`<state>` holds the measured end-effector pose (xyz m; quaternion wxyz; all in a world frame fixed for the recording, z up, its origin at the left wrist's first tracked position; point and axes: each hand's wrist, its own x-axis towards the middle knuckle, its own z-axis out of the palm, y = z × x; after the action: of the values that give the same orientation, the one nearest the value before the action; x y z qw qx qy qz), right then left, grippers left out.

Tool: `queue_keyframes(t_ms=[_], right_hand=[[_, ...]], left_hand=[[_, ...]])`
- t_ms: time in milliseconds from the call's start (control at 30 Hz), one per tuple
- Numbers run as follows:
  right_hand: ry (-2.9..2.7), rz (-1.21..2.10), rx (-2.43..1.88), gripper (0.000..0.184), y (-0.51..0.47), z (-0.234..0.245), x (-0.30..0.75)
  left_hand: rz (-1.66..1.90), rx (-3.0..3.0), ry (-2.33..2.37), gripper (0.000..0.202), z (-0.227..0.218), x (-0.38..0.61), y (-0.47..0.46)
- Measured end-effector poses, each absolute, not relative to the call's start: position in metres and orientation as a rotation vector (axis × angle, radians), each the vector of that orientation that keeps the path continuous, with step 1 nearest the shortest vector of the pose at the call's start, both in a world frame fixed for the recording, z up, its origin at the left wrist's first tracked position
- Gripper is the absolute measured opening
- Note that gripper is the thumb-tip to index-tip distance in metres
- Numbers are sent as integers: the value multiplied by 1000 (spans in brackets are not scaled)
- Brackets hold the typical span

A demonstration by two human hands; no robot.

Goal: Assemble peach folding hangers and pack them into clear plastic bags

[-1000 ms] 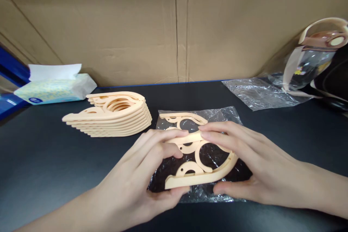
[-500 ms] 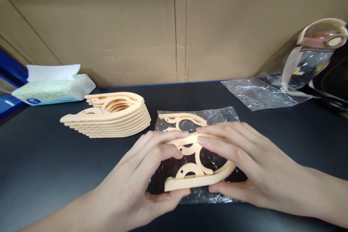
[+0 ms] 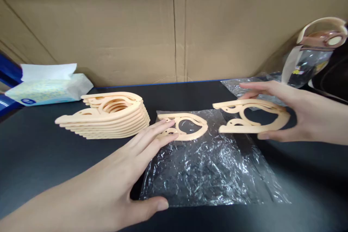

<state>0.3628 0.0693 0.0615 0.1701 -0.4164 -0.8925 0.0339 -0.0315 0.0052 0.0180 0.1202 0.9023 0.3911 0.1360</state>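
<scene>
Raised over the right side of the table, my right hand (image 3: 304,112) grips a cream folded travel hanger (image 3: 241,129) by its rounded end, fingers above and thumb below. My left hand (image 3: 116,181) is spread open, its fingertips at the left end of a second folded hanger (image 3: 191,137). That hanger lies at the far edge of a clear plastic bag (image 3: 201,177); I cannot tell whether it is inside or on top. The left thumb rests apart, near the bag's front left edge. Left of the bag stands a neat stack of matching hangers (image 3: 106,119).
A tissue pack (image 3: 51,88) sits at the back left. Another clear plastic bag (image 3: 235,86) lies at the back right, partly behind my right hand. Beside it is a drinking bottle (image 3: 312,61) with a strap. A cardboard wall (image 3: 122,36) closes off the back.
My right hand has carried one hanger up and to the right, off the bag. My left hand has let go of it and opened, uncovering the bag's front part.
</scene>
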Motion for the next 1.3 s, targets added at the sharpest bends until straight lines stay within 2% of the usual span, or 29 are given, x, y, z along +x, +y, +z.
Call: queue_keyframes(t_ms=[100,267,433,733,900,1167,1300], right_hand=[[-2585,117,-1272,81,76,63,388],[-2687,59,-1307,94,67,55,393],[-2814,135,-1105,95,55,48,384],[-2709,59,-1395,98,56,45,410],[-2762,103,-1320,103,52,46,409],[-2727,454,-1210,93,44,48,346],[-2712,535,-1188,100,42,41,329]], left_hand=[[321,2612,1193,92,16,-34,4],[322,2595,1222,99,12,-35,2],[163,2624,1134,104,12,-39,9],[129,2642,1134,106,12,-42,10],[150,2641,1120,107,12,-43,10],[184,2599,1138,106,11,-41,10],[170,2606,1140,105,9,-42,9]])
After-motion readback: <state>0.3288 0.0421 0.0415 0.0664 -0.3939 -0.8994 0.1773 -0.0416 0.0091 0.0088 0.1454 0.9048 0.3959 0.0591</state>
